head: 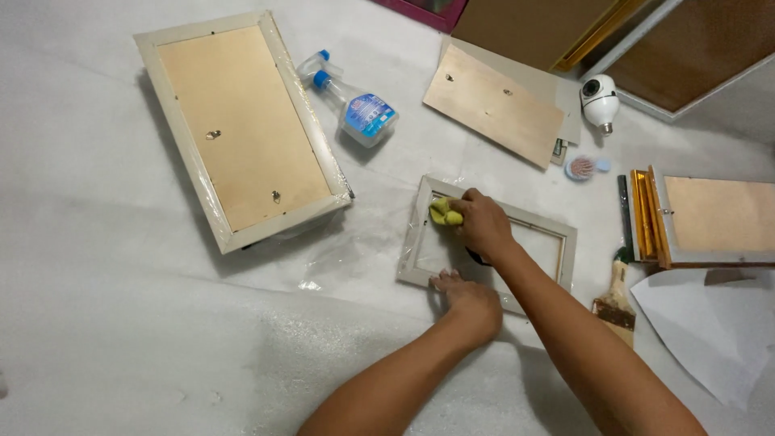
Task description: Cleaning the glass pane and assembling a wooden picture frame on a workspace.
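Observation:
A small pale picture frame (420, 226) with a glass pane lies on the white foam sheet in the middle. My right hand (484, 224) is closed around a yellow cloth (443, 212) and presses it on the pane near the frame's upper left corner. Beside it, my left hand (468, 299) lies flat on the frame's near rail, fingers pointing left, holding the frame down.
A large frame (242, 121) lies face down at upper left. A spray bottle (355, 109) lies beside it. A loose backing board (492, 105), a white bulb-shaped camera (600, 101), a small pink brush (581, 167), a paintbrush (617, 295), another frame (710, 218) and white paper (710, 323) sit to the right.

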